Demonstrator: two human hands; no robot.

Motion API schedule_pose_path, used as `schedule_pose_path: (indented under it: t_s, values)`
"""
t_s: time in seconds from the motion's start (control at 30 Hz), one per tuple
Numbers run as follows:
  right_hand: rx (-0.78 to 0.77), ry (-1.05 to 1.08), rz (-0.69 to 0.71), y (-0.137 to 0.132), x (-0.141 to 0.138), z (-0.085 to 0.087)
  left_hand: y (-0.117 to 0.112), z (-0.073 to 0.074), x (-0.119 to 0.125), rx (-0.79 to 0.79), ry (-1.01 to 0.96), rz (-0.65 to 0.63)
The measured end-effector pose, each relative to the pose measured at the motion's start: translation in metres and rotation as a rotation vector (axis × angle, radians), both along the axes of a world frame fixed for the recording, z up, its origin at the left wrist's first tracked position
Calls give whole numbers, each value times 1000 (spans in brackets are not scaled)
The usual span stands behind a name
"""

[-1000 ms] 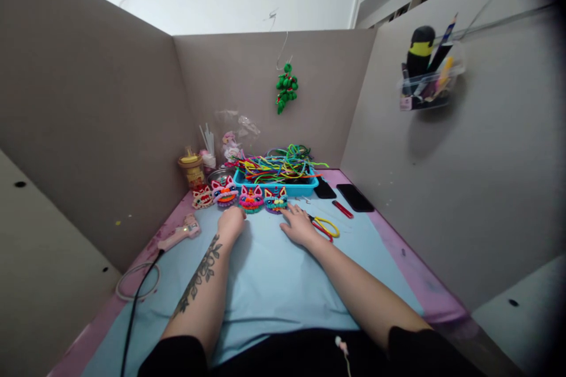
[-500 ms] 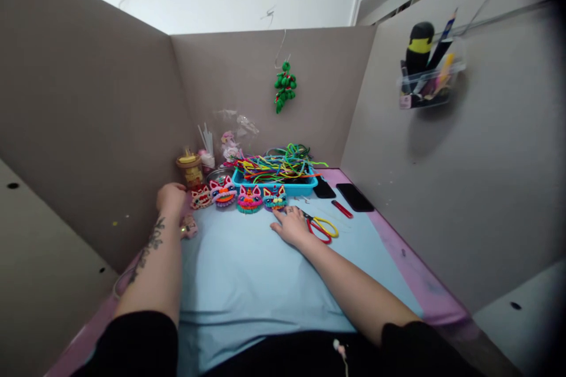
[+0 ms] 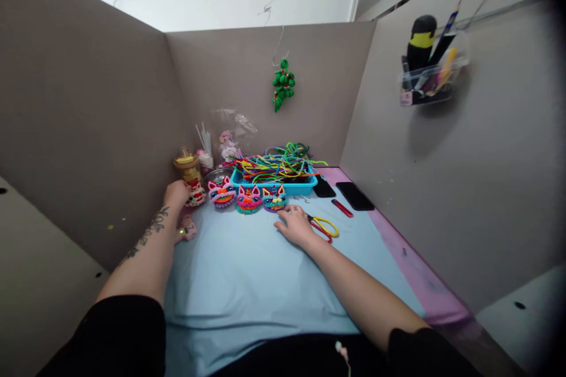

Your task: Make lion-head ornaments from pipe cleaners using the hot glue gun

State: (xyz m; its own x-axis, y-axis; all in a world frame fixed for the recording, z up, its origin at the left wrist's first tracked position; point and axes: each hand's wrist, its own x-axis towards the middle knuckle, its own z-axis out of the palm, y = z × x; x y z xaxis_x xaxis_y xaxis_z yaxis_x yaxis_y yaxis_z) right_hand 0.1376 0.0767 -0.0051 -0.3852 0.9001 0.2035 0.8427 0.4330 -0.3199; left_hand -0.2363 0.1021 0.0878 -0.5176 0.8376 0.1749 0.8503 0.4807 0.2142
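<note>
At the left end of a row of pipe-cleaner lion heads, my left hand (image 3: 177, 193) is closed at the side of a red and cream lion head (image 3: 196, 194); its fingertips are partly hidden. Beside that one sit a lilac and orange lion head (image 3: 221, 192), a pink lion head (image 3: 249, 200) and a teal lion head (image 3: 274, 198). My right hand (image 3: 294, 225) lies palm down on the blue cloth (image 3: 247, 271), fingers stretched out, its fingertips close to the teal head. Scissors (image 3: 325, 228) with red and yellow handles lie just right of this hand, blades partly covered.
Behind the row stands a blue tray (image 3: 287, 189) heaped with coloured pipe cleaners. Right of it are two black phones (image 3: 355, 196) and a red cutter (image 3: 342, 208). A pink item (image 3: 186, 228) lies by my left wrist. Grey panels (image 3: 283, 123) enclose three sides.
The red and cream lion head has shifted left with my left hand, opening a gap to the lilac one. My right hand has barely moved; the view has shifted slightly.
</note>
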Motion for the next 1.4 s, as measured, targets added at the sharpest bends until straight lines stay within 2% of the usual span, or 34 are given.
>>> schedule_pose_path:
  t_s: [0.1, 0.2, 0.27, 0.3, 0.37, 0.47, 0.57, 0.67, 0.77, 0.83, 0.87, 0.93, 1.0, 1.03, 1.1, 1.17, 1.2, 1.23, 1.3, 1.37, 1.4]
  values:
    - [-33, -20, -42, 5, 13, 2, -12, 35, 2, 16, 78, 18]
    - [-64, -70, -127, 13, 30, 5, -25, 72, 20, 122, 215, -10]
    - [-101, -110, -166, 18, 40, 7, -30, 86, 44, 240, 197, -140]
    - [-123, -123, -173, 20, 43, 7, -30, 88, 60, 253, 130, -252]
    - [-157, -128, -176, 24, 48, 8, -26, 81, 95, 222, -17, -476]
    - [-171, -109, -198, 32, 53, 5, -11, 52, 148, 181, -83, -696]
    - [-154, -102, -245, 42, 65, 1, 3, 21, 191, 161, -207, -771]
    - [-119, -120, -314, 51, 82, -1, 12, 3, 217, 262, -384, -782]
    - [-96, -129, -347, 54, 84, 1, 14, -5, 223, 466, -652, -710]
    - [-75, -118, -289, 54, 70, 0, 13, -11, 220, 607, -893, -615]
    - [-61, -109, -237, 53, 60, -2, 11, -15, 218, 658, -1023, -567]
    - [-24, -66, -9, 54, 40, -7, 7, -25, 212, 708, -1267, -496]
    - [-113, -89, 72, 57, 27, -12, 4, -35, 208, 728, -1415, -463]
    - [-158, -112, 50, 59, 26, -15, 3, -39, 206, 737, -1451, -456]
    - [-217, -146, -114, 63, 30, -18, 2, -43, 202, 748, -1477, -440]
    - [-187, -149, -340, 66, 39, -20, 1, -44, 200, 746, -1493, -414]
    - [-141, -143, -395, 65, 42, -21, 1, -43, 200, 744, -1505, -400]
    - [-94, -139, -392, 65, 43, -21, 1, -42, 199, 744, -1521, -389]
    - [-45, -141, -231, 63, 40, -20, 1, -42, 199, 750, -1563, -369]
    - [-99, -160, -67, 64, 33, -19, 1, -43, 199, 749, -1594, -355]
    - [-137, -167, -51, 65, 30, -19, 2, -45, 198, 740, -1602, -345]
